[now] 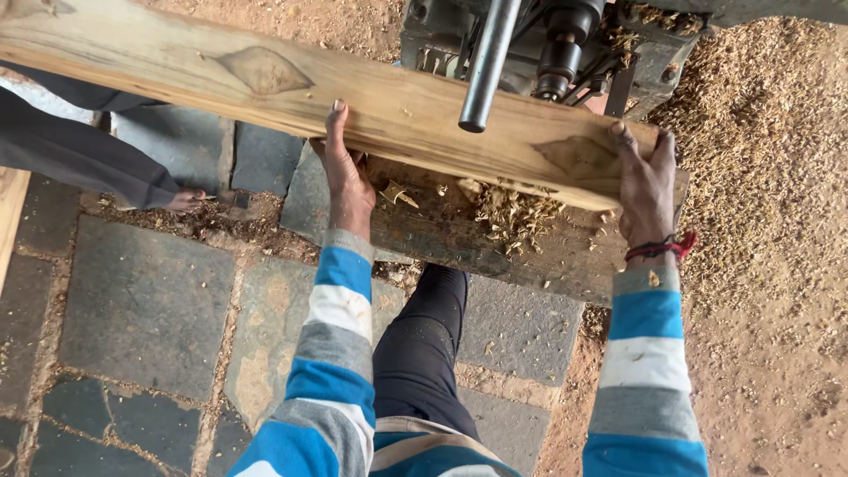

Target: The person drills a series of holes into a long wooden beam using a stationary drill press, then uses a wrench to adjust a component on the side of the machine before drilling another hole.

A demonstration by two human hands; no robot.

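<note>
Both hands clamp the wooden plank: left hand [346, 177], right hand [645, 181], plank [265, 84] mostly out of the planer [548, 44], shavings [512, 212] already piled

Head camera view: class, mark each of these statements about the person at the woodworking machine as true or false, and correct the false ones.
1. Both hands grip the same wooden plank. True: the left hand holds its near edge and the right hand holds its end.
2. The right wrist is bare. False: a red and black cord bracelet is tied round it.
3. Wood shavings lie on the board below the plank. True.
4. The floor is carpet. False: it is grey stone paving beside sandy ground.
5. The sleeves are plain red. False: they are striped blue, white and grey.
</note>
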